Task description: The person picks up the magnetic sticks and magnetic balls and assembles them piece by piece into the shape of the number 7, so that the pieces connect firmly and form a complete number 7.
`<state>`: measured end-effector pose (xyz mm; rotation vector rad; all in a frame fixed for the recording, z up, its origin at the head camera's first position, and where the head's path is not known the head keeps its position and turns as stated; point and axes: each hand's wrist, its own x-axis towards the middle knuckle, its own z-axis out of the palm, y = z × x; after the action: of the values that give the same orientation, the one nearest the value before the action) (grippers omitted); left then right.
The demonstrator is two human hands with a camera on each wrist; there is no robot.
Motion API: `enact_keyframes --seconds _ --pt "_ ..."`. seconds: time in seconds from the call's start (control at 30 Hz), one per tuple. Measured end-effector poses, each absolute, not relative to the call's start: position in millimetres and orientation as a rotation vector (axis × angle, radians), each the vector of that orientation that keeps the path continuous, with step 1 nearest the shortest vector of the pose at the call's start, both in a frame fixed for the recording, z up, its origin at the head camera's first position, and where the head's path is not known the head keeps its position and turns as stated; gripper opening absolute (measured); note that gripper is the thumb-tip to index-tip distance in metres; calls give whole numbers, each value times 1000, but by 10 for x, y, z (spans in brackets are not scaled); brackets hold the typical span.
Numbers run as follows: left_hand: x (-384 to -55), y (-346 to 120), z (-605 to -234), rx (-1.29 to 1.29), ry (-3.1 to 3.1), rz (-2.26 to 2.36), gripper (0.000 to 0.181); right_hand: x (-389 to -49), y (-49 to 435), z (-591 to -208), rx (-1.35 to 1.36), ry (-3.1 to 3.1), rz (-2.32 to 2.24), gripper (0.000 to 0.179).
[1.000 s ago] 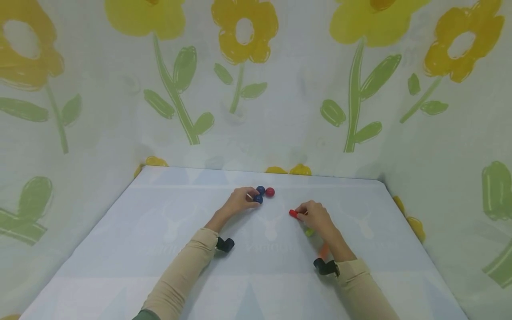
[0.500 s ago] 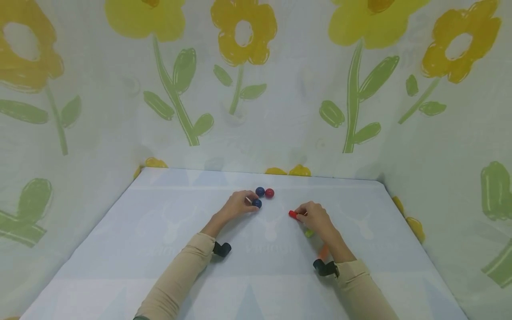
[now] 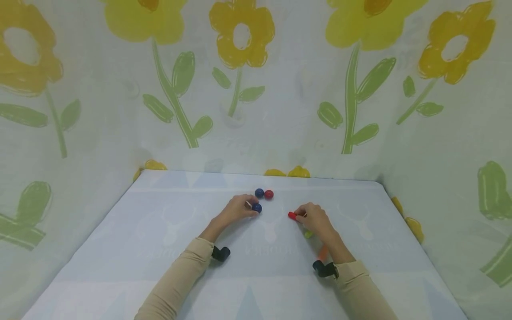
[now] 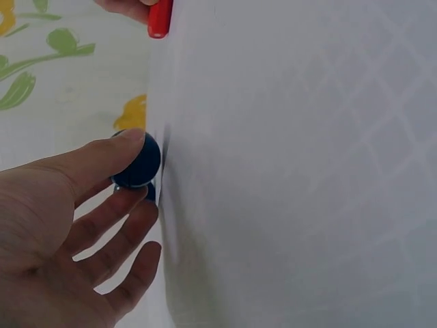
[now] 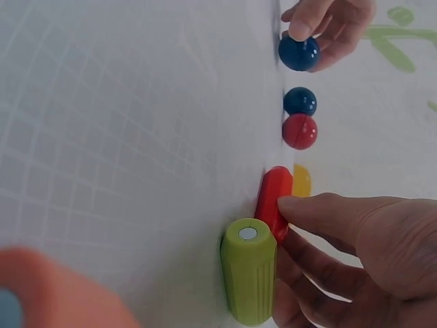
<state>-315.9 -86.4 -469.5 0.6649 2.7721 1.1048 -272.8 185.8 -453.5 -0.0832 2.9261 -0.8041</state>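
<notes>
My left hand (image 3: 237, 209) pinches a dark blue ball (image 3: 257, 208) between thumb and fingers, close over the white tabletop. Just beyond it, a second blue ball (image 3: 259, 193) and a red ball (image 3: 269, 194) lie side by side. My right hand (image 3: 314, 216) holds a short red rod (image 5: 276, 191) at one end, thumb on its near side; the other end points toward the balls. Beside those fingers, in the right wrist view, lies a green ribbed rod (image 5: 249, 280) with a pale disc in its end. An orange rod (image 3: 323, 253) lies nearer, partly under the right forearm.
The white table (image 3: 160, 266) has a faint printed pattern. A curtain with yellow flowers (image 3: 242, 35) hangs behind and at both sides. A black camera mount (image 3: 221, 254) sits on the left wrist, another mount (image 3: 324, 269) on the right.
My left hand has drawn its blue ball back toward me, opening a gap from the other blue ball. The right hand and red rod stay nearly still.
</notes>
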Motion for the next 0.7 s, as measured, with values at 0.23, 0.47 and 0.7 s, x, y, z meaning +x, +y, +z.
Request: enact_keyframes --seconds 0.23,0.47,0.7 --pt "-3142 -861 -4690 673 2767 1099 35 -2724 1854 -4536 -84 2934 -815 16" --pt "-3140 -857 -4689 682 2771 1098 36 -2719 1842 -4516 -54 2927 -819 16" --pt "-3122 -855 -4692 682 2764 1114 37 -2712 1840 -4523 -54 2921 -827 16"
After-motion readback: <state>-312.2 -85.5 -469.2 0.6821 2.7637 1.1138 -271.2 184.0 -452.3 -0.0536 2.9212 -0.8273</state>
